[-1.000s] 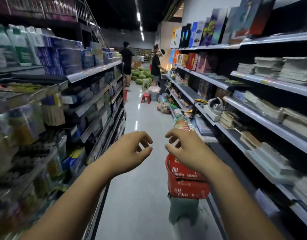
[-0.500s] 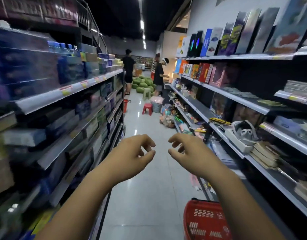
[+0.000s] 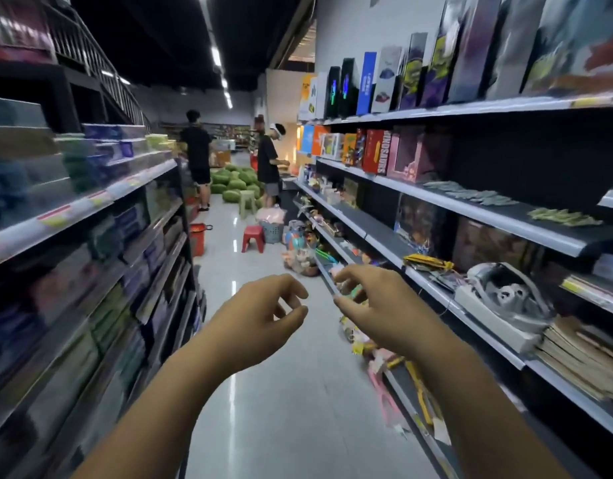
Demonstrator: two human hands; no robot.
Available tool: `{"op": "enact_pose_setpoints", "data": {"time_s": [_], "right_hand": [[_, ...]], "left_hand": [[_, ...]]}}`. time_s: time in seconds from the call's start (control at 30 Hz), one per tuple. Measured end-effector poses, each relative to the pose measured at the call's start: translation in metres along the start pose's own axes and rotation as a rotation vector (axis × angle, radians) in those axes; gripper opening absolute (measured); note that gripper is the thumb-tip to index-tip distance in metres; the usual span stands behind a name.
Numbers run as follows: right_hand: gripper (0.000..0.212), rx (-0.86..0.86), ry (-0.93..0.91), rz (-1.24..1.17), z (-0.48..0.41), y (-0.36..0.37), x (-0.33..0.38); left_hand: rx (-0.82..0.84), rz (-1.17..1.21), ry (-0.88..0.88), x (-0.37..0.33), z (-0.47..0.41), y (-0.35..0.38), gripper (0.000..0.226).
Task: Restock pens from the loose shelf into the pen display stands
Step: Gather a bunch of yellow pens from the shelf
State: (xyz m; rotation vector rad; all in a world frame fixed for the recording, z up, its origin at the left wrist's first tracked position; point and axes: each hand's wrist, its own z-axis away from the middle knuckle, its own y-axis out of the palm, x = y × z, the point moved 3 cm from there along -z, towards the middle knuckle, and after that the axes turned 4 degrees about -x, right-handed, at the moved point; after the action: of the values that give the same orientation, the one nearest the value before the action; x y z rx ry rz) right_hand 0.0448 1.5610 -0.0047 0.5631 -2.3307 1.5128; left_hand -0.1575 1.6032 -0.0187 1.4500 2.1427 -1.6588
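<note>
A shop aisle is being viewed from head height, with two bare forearms being held out ahead. The left hand is being kept loosely curled, with thumb and fingers slightly apart, and nothing is being held in it. The right hand, just beside it but not touching, is being carried the same way, fingers half bent and nothing gripped. Both hands are being kept in the same pose as half a second ago. The red basket that was being seen at the bottom edge then is no longer being shown, and the right shelves are being seen from further along the aisle. Blurred stock is being shown on the left shelves. A red stool, a heap of watermelons and two people are being shown at the far end. Pens and stands cannot be made out on either side, so where they are cannot be told.
</note>
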Motion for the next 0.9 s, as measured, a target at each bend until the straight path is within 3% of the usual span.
{"op": "enact_pose_setpoints", "data": {"time_s": [0.43, 0.67, 0.9], "right_hand": [[0.024, -0.063, 0.042, 0.116, -0.284, 0.006, -0.125], [0.028, -0.165, 0.217, 0.314, -0.395, 0.008, -0.223], [0.023, -0.321, 0.467, 0.433, -0.454, -0.026, -0.308]], "left_hand": [[-0.012, 0.062, 0.191, 0.083, -0.322, 0.053, 0.01], [0.096, 0.132, 0.374, 0.125, -0.499, 0.12, 0.016], [0.267, 0.209, 0.605, 0.095, -0.651, 0.203, 0.014]]}}
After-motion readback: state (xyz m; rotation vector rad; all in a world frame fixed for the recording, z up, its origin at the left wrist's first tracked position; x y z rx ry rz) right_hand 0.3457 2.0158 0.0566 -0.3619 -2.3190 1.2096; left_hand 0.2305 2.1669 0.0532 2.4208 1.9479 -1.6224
